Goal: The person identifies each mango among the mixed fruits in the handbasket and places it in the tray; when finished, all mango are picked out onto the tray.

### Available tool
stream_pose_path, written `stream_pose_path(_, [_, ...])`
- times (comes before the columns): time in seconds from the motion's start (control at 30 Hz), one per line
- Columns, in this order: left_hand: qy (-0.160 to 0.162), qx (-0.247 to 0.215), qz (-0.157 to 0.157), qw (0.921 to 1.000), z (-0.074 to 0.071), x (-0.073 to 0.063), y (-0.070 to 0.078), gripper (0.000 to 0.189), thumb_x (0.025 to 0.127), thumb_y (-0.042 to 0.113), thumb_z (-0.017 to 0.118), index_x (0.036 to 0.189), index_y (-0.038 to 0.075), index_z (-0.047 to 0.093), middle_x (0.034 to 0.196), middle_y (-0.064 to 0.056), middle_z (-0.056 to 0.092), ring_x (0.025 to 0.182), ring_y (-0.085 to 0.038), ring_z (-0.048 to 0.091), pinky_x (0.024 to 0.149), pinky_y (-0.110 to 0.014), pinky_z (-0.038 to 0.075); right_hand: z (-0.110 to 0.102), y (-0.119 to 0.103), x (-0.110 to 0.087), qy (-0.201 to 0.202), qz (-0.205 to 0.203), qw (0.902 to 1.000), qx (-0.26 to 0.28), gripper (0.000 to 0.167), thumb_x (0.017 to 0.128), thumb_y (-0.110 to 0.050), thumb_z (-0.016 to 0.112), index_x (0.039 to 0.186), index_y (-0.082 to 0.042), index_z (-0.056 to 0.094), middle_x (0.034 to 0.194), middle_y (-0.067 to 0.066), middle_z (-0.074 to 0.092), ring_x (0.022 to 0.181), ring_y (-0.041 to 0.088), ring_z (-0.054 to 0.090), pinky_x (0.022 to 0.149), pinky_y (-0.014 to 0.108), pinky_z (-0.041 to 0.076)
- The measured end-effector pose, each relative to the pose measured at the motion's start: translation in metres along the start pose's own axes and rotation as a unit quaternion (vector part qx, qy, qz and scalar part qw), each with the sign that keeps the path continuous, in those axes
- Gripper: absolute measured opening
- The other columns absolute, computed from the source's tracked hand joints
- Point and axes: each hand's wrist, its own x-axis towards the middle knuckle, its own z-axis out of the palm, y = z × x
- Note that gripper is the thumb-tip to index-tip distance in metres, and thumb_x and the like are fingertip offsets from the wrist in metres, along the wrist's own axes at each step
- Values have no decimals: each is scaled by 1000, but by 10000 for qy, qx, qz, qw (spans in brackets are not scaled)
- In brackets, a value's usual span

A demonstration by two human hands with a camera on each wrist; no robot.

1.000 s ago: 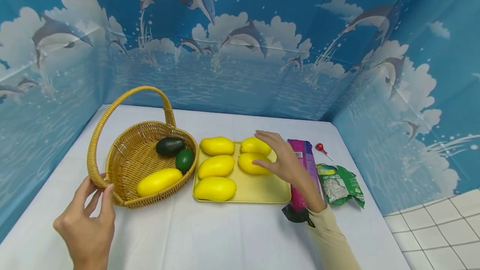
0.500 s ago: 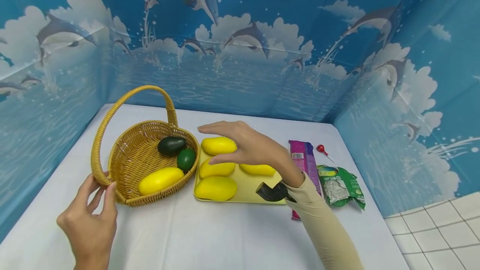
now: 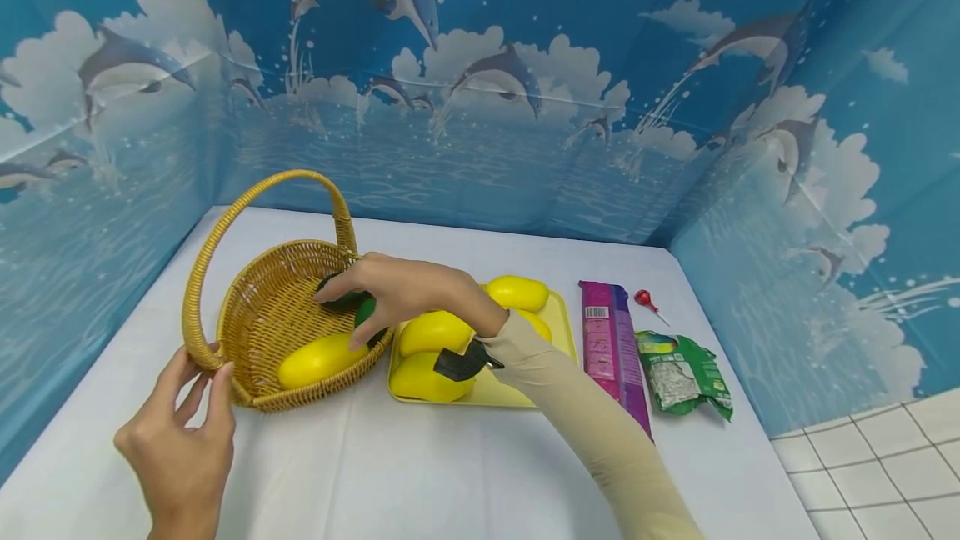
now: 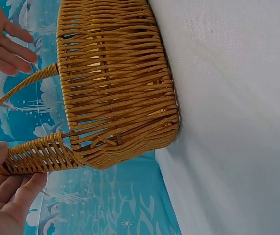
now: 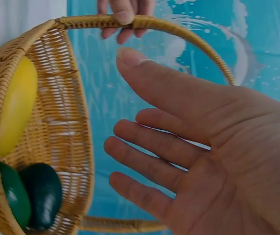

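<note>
My left hand [image 3: 180, 440] pinches the lower left part of the handle [image 3: 197, 307] of a wicker basket [image 3: 258, 298]. In the left wrist view, thumb and fingers [image 4: 25, 196] lie on either side of the woven handle. My right hand [image 3: 401, 286] is over the basket's right side, holding nothing. The right wrist view shows its fingers [image 5: 150, 152] extended and apart from the fruit. Inside the basket are a yellow mango [image 3: 318, 361], a dark avocado-like fruit [image 5: 43, 196] and a greener one [image 5: 15, 193]. In the head view, my right hand partly covers both green fruits.
Right of the basket, a yellow tray [image 3: 517, 392] bears several mangoes [image 3: 517, 293], some behind my right forearm. Further right are a purple-pink packet [image 3: 611, 340], a red lollipop [image 3: 645, 298] and a green bag [image 3: 682, 373]. Dolphin-print curtains [image 3: 480, 157] bound the white table [image 3: 405, 482].
My right hand has moved left from above the tray's right-hand mangoes, across the tray, to over the basket. My left hand has stayed on the handle.
</note>
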Motion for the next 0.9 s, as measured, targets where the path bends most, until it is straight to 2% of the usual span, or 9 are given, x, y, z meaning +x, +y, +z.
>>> stream_pose_path(0.1, [-43, -14, 22, 10000, 0, 0, -1, 48, 89, -8, 83, 135, -6, 71, 119, -29, 76, 113, 22, 58, 90, -3, 51, 8, 9, 20, -265, 90, 9996, 77, 70, 95, -21, 87, 154, -1, 56, 157, 14, 59, 145, 22, 56, 116, 14, 44])
stream_pose_path(0.23, [-130, -5, 53, 9999, 0, 0, -2, 46, 91, -6, 81, 136, -8, 69, 121, -30, 75, 115, 23, 57, 91, -4, 51, 17, 21, 42, -581, 274, 9979, 77, 71, 94, -23, 88, 154, -1, 56, 157, 14, 59, 145, 24, 55, 117, 20, 47])
stream_pose_path(0.43, [-25, 19, 44, 10000, 1, 0, -2, 47, 89, -7, 83, 135, -6, 71, 121, -29, 76, 114, 23, 57, 90, -4, 51, 30, 38, 66, -876, 639, 9933, 408, 71, 94, -21, 87, 155, -1, 56, 158, 12, 58, 144, 26, 57, 114, 19, 49])
stream_pose_path(0.7, [-56, 13, 36, 10000, 3, 0, -2, 50, 89, -6, 84, 137, -5, 71, 121, -28, 76, 114, 23, 57, 89, -3, 50, 40, 47, 86, -1130, 1085, 9861, 563, 70, 92, -22, 90, 153, -5, 60, 153, 5, 64, 134, 19, 64, 99, 10, 53])
stream_pose_path(0.9, [-28, 32, -2, 10000, 1, 0, -2, 49, 89, -7, 84, 136, -5, 71, 121, -27, 76, 113, 24, 56, 89, -3, 50, 46, 50, 97, -1319, 1235, 9817, 606, 63, 90, -24, 91, 148, -9, 67, 144, 2, 70, 122, 12, 68, 93, 10, 55])
